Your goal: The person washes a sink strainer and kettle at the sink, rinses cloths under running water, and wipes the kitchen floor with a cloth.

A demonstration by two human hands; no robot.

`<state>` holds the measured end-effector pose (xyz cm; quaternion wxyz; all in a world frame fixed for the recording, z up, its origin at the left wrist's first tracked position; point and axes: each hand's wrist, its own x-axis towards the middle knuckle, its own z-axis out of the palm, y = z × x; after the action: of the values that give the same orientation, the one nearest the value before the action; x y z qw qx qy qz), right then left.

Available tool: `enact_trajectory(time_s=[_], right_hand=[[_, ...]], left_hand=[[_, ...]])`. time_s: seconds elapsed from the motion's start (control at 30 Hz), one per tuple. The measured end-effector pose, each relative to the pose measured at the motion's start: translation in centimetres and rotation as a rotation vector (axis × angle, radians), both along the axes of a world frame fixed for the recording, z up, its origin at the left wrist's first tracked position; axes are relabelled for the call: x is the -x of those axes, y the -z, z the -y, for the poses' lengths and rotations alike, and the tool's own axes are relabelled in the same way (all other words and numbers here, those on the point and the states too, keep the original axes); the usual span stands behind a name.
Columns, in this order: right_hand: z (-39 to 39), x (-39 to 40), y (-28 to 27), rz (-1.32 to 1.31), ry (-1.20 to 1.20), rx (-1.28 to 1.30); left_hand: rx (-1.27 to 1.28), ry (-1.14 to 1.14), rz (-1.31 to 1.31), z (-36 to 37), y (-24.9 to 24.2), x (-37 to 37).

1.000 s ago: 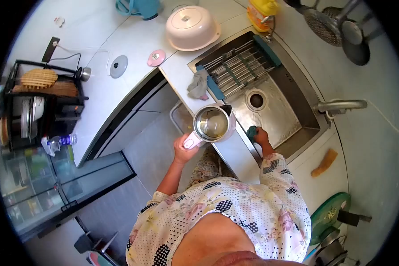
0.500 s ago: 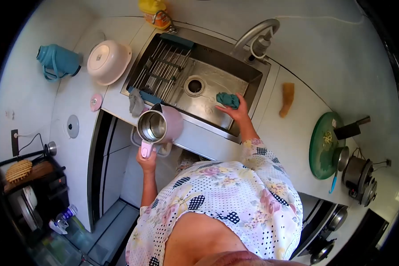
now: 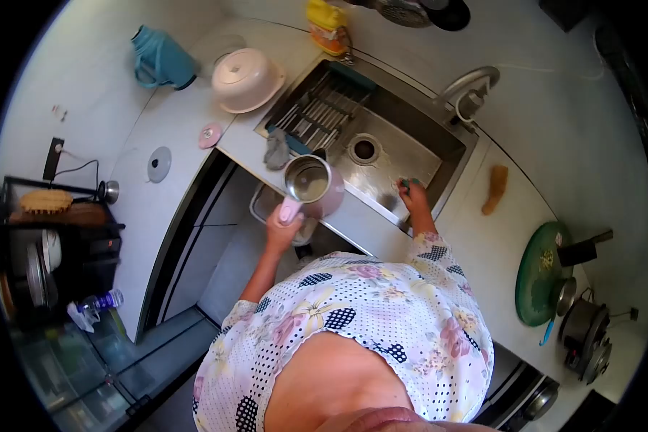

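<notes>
My left hand (image 3: pixel 284 229) is wrapped round the handle of a pink electric kettle (image 3: pixel 331 194). The kettle has no lid on, so its metal inside shows, and it is over the counter's front edge before the sink. Over the right part of the steel sink (image 3: pixel 392 151), my right hand (image 3: pixel 415 196) is closed on a green cloth (image 3: pixel 406 185). Only a small bit of that cloth shows between the fingers. A grey cloth (image 3: pixel 276 149) lies on the counter left of the kettle.
A drying rack (image 3: pixel 313 115) covers the sink's left side; the faucet (image 3: pixel 475 79) is behind. On the left are a pink basin (image 3: pixel 245 79), a blue thermos (image 3: pixel 162 61) and a lid (image 3: pixel 159 164). A green cutting board (image 3: pixel 533 281) and cleaver (image 3: pixel 582 252) lie at right.
The camera view has turned and shifted, moving the sink rightward in the picture. My right hand has closed round the green cloth, which showed spread more openly before. My left hand still holds the kettle.
</notes>
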<state>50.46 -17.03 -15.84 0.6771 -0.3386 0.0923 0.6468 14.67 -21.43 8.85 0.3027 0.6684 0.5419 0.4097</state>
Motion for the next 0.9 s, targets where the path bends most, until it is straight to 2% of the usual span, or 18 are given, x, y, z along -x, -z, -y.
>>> enact_trajectory(time_s=[0.13, 0.2, 0.23, 0.27, 0.3, 0.4, 0.5, 0.57, 0.67, 0.77, 0.9], right_hand=[[0.0, -1.6, 0.2, 0.379, -0.009, 0.195], [0.0, -2.5, -0.3, 0.637, 0.006, 0.340], [-1.3, -3.3, 0.5, 0.935, -0.024, 0.335], [-2.0, -5.2, 4.4, 1.229, -0.040, 0.345], [-2.3, -5.5, 3.7, 1.523, -0.056, 0.350], [-3.0, -6.6, 1.0, 1.830, -0.064, 0.547], [-2.9, -6.5, -4.3, 1.738, -0.150, 0.575], [-2.3, -6.0, -7.4, 1.731, -0.206, 0.617], [-0.7, -6.4, -8.2, 1.782, -0.175, 0.560], [1.1, -5.9, -11.0, 1.825, -0.329, 0.666], [3.1, -5.1, -10.9, 1.911, -0.379, 0.653]], left_hand=[[0.272, 0.186, 0.058, -0.7, -0.2, -1.5], [0.287, 0.287, 0.049, -1.5, 0.5, -2.3], [0.281, 0.317, 0.044, -1.9, 0.4, -2.4], [0.281, 0.340, 0.037, -2.4, 0.9, -3.0], [0.325, 0.359, 0.051, -2.7, 0.6, -3.8], [0.469, 0.398, 0.070, -2.6, -1.2, -6.5], [0.514, 0.446, 0.192, -2.6, -1.0, -8.4], [0.598, 0.488, 0.175, -2.8, -1.4, -9.4], [0.538, 0.562, 0.211, -2.8, -0.7, -10.7], [0.526, 0.559, 0.253, -2.5, -0.9, -11.1], [0.469, 0.529, 0.239, -2.6, 0.2, -11.5]])
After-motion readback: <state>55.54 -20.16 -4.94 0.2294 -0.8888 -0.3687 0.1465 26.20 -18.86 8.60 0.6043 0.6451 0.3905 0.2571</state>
